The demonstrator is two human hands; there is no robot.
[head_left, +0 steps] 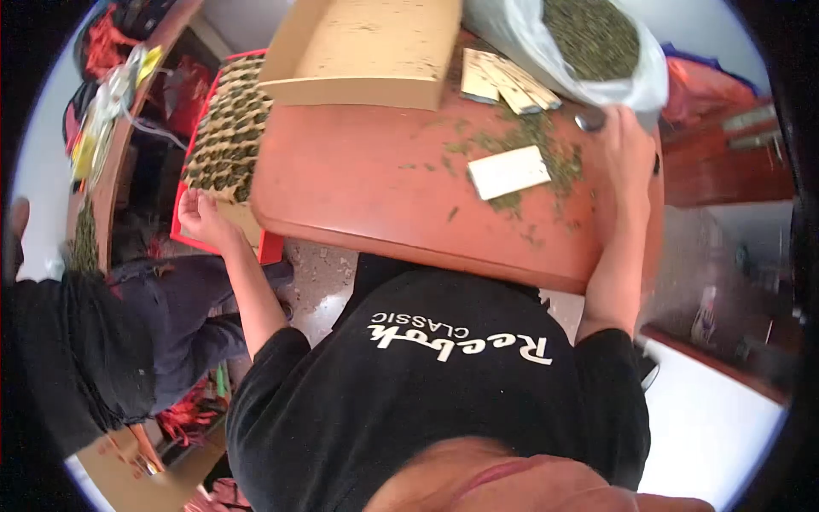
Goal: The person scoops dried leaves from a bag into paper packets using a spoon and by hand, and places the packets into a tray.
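My left hand point(205, 220) is at the near edge of a red box point(271, 247), its fingers pinched together beside the tan packets point(229, 128) standing there in rows. Dark green leaf shows in the packets' tops. Whatever those fingers hold is too small to make out. Over the table's right side, my right hand point(627, 136) is closed on a spoon point(589, 121) with a shiny dark bowl. Just beyond it stands a clear plastic bag point(546, 51) full of dried green leaf point(593, 38). Loose leaf surrounds a white card point(509, 172) on the tabletop.
A brown table point(358, 171) is in front of me. An open cardboard box point(358, 92) rests at its back left, with several flat tan packets point(505, 78) to the right. Another person in dark clothes point(85, 341) is at my left, near a wooden shelf point(128, 145).
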